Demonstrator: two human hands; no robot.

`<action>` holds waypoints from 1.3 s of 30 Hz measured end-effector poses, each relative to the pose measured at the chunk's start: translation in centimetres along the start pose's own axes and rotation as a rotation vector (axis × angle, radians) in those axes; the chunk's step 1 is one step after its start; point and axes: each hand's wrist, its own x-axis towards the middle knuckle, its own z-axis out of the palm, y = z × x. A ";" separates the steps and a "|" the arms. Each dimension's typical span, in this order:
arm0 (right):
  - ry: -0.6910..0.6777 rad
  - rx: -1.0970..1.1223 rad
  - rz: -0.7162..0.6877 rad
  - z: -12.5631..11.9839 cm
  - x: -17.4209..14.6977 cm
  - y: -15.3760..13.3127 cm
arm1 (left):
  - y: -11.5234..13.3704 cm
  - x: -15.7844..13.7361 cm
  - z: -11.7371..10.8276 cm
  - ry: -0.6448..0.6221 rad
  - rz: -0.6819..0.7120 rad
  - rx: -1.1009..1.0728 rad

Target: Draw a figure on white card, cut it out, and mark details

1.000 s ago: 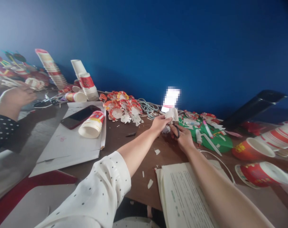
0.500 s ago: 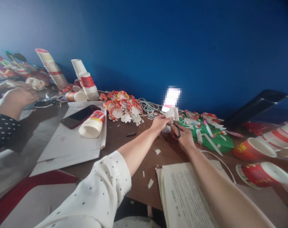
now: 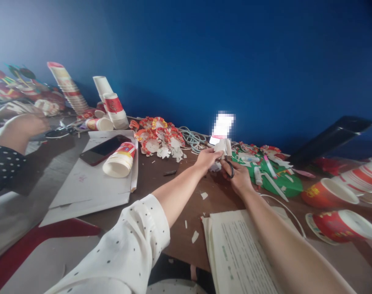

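Observation:
A pale cut piece of paper cup (image 3: 221, 148) is pinched in my left hand (image 3: 207, 158), above the brown table. My right hand (image 3: 239, 176) is closed around scissors (image 3: 231, 168); a dark handle loop shows at the fingers, and the blades are mostly hidden by the hands and the paper. Both hands are close together, the scissors just below and right of the piece. Behind and left of them lies a heap of red and white paper cut-outs (image 3: 161, 136). A lit phone (image 3: 221, 127), blurred out, leans upright behind the piece.
Paper cups (image 3: 117, 161) and a dark phone (image 3: 103, 151) lie on a white folder (image 3: 81, 190) to the left. A printed booklet (image 3: 237, 249) sits under my right forearm. Green sheet with scraps (image 3: 284, 185) and more cups (image 3: 329, 192) are at right. A co-worker's hand (image 3: 23, 126) is at far left.
Almost nothing differs: both my hands keep the paper piece and scissors in the same place. At far left, the co-worker's hands have shifted slightly.

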 end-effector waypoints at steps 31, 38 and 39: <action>0.010 -0.004 -0.005 -0.1 -0.4 -0.8 | -0.1 0.6 -0.5 -0.119 0.017 -0.050; 0.030 0.012 0.038 -0.3 0.0 0.0 | 0.3 0.4 -0.5 -0.115 0.004 -0.071; 0.017 0.019 0.045 -0.4 0.0 0.1 | 0.4 0.3 -0.5 -0.101 0.008 -0.070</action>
